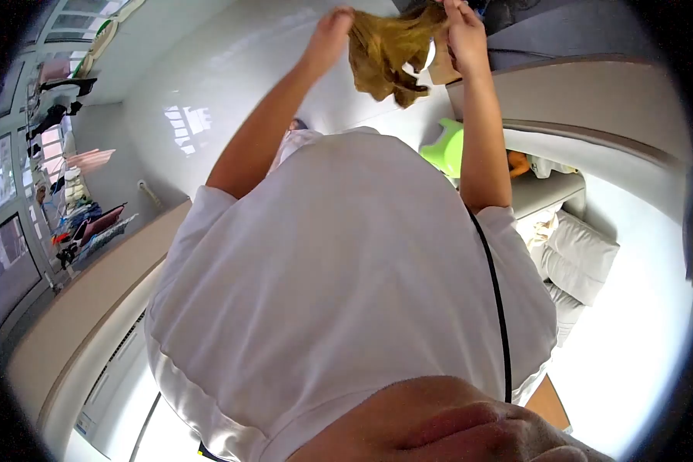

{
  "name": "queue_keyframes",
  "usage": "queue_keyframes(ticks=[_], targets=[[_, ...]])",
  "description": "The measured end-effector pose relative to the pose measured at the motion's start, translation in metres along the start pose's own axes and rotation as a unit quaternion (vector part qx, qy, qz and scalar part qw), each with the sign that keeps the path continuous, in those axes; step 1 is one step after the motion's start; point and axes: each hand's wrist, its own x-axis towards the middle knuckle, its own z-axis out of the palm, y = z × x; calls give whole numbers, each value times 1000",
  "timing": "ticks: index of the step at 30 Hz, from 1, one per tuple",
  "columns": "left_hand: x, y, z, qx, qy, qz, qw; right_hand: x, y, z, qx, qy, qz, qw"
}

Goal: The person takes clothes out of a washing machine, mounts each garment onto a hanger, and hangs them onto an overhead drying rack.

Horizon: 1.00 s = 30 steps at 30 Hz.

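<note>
A crumpled olive-brown cloth (389,50) hangs between my two raised hands at the top of the view. My left hand (333,32) is closed on its upper left corner. At its upper right edge, my right hand (463,35) grips it with bent fingers. The lower part of the cloth dangles loose in folds, above the glossy pale floor (277,46). Its top edge is partly cut off by the frame, so I cannot tell what kind of garment or cloth it is.
A bright green plastic piece (448,146) stands beyond my right forearm. Farther right is a grey sofa with cushions (581,254). Clothes (92,219) hang by the windows at left. A dark grey surface (593,31) fills the upper right. A black cable (494,292) runs down my shirt.
</note>
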Motion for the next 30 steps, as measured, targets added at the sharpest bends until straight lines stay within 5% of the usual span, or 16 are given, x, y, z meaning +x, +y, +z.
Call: queue_keyframes(ticks=[2, 4, 5, 7, 8, 11, 13, 21, 27, 29, 30], targets=[[5, 10, -18, -28, 14, -7, 999, -7, 38, -32, -216, -15, -81, 973], [39, -6, -45, -213, 3, -88, 973, -21, 48, -42, -373, 48, -200, 905], [38, 3, -56, -211, 6, -81, 974, -40, 33, -44, -358, 50, -114, 925], [25, 42, -77, -223, -66, -70, 970, -60, 35, -59, -275, 44, -203, 939], [9, 77, -81, -209, -71, -37, 975, -74, 18, -61, -159, -23, -111, 981], [-5, 83, -111, -136, -23, 47, 989, -119, -24, -59, -60, -38, -23, 997], [-16, 84, -142, -180, 20, 54, 982, -128, -19, -71, -22, -84, -62, 994], [-65, 127, -241, -226, 152, 123, 954, -167, -35, -17, -69, -235, -66, 967], [-102, 141, -281, -36, 57, 137, 988, -176, -17, 98, 11, -333, -110, 937], [-118, 156, -297, 337, 127, 227, 905, -177, -9, 128, 30, -357, -114, 927], [-127, 166, -305, 338, 133, 227, 904, -177, -9, 140, 51, -379, -118, 916]])
